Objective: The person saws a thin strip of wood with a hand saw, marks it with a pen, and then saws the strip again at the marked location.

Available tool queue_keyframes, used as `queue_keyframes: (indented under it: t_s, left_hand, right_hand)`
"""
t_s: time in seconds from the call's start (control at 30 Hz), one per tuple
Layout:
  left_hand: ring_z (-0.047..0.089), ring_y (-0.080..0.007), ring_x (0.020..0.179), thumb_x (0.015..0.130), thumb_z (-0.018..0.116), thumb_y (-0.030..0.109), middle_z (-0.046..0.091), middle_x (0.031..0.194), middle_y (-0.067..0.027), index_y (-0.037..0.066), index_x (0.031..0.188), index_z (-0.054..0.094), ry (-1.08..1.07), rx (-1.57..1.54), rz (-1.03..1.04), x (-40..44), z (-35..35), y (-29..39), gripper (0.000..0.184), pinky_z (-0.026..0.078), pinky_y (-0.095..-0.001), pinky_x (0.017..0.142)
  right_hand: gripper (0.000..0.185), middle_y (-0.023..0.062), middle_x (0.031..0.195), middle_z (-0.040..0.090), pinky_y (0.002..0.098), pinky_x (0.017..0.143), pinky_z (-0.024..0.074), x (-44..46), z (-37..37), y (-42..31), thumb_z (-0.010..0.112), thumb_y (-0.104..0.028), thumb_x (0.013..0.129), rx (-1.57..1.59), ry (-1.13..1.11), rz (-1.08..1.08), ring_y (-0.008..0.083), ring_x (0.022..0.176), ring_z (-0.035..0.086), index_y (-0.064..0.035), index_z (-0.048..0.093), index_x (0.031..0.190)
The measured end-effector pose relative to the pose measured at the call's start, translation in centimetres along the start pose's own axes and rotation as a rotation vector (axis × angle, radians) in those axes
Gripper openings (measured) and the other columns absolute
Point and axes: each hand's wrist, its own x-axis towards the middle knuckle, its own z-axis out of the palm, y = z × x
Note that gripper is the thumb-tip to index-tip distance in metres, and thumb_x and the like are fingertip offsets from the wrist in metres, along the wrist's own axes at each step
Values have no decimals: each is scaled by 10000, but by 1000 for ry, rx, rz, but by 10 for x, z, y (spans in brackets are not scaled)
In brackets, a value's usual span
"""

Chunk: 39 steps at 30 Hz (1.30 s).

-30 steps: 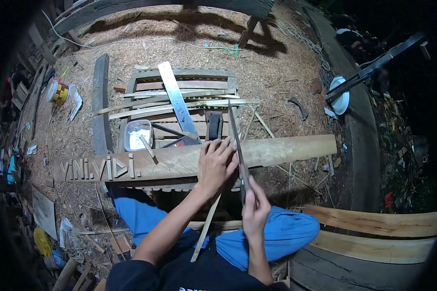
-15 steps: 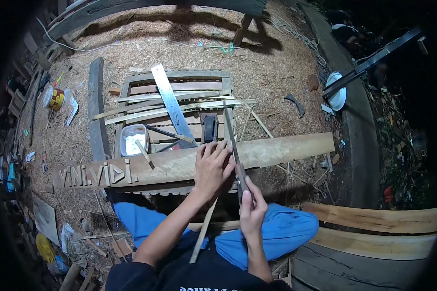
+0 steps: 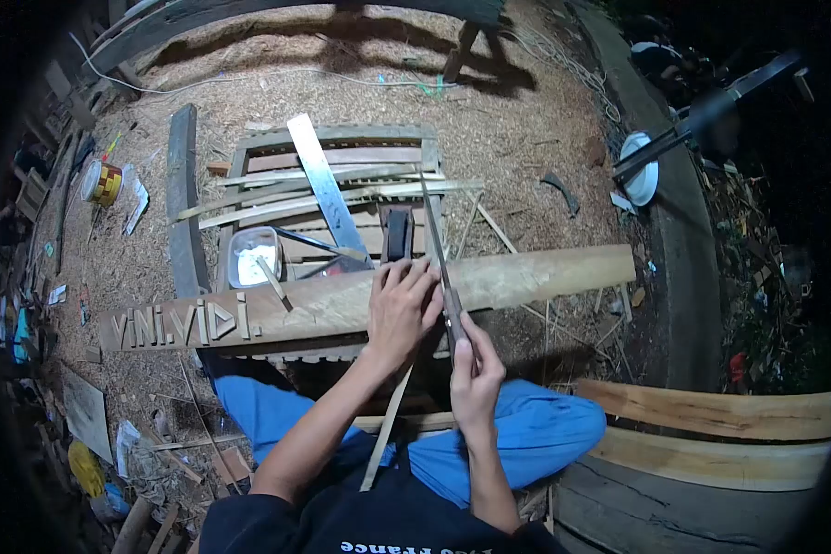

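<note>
My left hand (image 3: 402, 307) presses down at the middle of a long wooden board (image 3: 535, 277), fingers closed over a thin wooden strip (image 3: 389, 429) that runs back toward my lap. In my right hand (image 3: 475, 367) is the handle of a saw (image 3: 437, 235), its narrow blade pointing away from me beside my left fingertips. Raised wooden letters (image 3: 183, 325) reading "VINI.VIDI." sit on the board's left part. Behind the board, a plastic tub (image 3: 254, 258) holds white material, and a small stick leans from it onto the board.
A slatted wooden frame (image 3: 342, 133) carries a metal ruler (image 3: 319, 175), thin strips and a dark block (image 3: 399, 233). Left of it lies a thick beam (image 3: 184, 175). A yellow-and-red can (image 3: 102, 183) stands farther left. Planks (image 3: 711, 409) lie at the right.
The saw and my right hand have moved forward along the cut line, after a slight pull back. My left hand stays on the strip. The whole view has shifted slightly.
</note>
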Motion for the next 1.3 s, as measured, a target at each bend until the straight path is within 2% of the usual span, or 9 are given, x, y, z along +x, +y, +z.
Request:
queue_keyframes:
  t_s: [0.3,0.37,0.4,0.9,0.93,0.97,1.17,1.23,1.3]
  left_hand:
    - [597,-296,1187,880,725,177,690,1296,-100,64,1148,710,1,6,-1,0,1,1,291,401,-446,1075]
    - [598,-303,1183,887,719,177,690,1293,-101,58,1144,708,1,-6,3,1,1,0,284,408,-450,1063]
    - [595,-307,1185,885,717,182,685,1300,-99,60,1146,704,1,3,0,1,2,1,288,409,-453,1059]
    - [634,-295,1120,922,692,129,722,1181,-135,6,1208,677,31,-20,-5,8,0,-1,312,421,-446,1042]
    - [635,-291,1118,918,694,128,723,1187,-130,12,1215,682,42,-16,4,7,1,-1,319,422,-444,1039]
    - [635,-291,1118,918,694,128,723,1187,-130,12,1215,682,45,-12,6,7,0,-1,319,422,-444,1039]
    - [637,-285,1105,899,706,125,725,1183,-128,15,1215,702,41,12,7,10,0,-1,335,428,-429,1018]
    - [640,-285,1091,897,706,121,725,1150,-132,11,1209,696,43,-10,-26,7,1,1,331,430,-420,1012]
    - [643,-285,1078,897,704,115,722,1118,-130,14,1217,688,60,-10,-53,7,3,1,336,432,-415,1007]
  right_hand:
    - [370,191,1295,698,366,1012,510,-23,-17,10,536,-104,1064,124,9,205,198,1167,651,62,606,1387]
    - [358,-4,797,642,204,487,334,-47,-31,32,554,-180,1072,-5,9,45,14,537,414,-24,638,1384]
    - [351,175,1242,717,311,975,515,-43,-30,19,566,-103,1061,50,12,132,177,1123,654,76,621,1358]
    - [363,175,1324,692,320,998,509,-44,-38,4,545,-121,1066,139,15,237,197,1197,647,56,625,1372]
    - [351,-47,712,564,213,432,281,-46,-38,19,547,-147,1074,69,27,105,-1,495,379,-44,642,1395]
    - [351,-47,712,564,213,432,281,-46,-38,29,547,-147,1074,72,26,102,-1,495,379,-44,642,1395]
    - [356,-31,743,585,206,450,311,-46,-39,16,551,-151,1072,12,11,52,8,508,403,-31,640,1396]
    - [355,177,1269,724,327,965,527,-52,-43,-3,562,-121,1049,85,33,229,191,1157,672,51,642,1349]
    - [354,177,1259,728,326,954,529,-41,-43,-12,567,-117,1045,55,33,284,198,1134,682,50,645,1347]
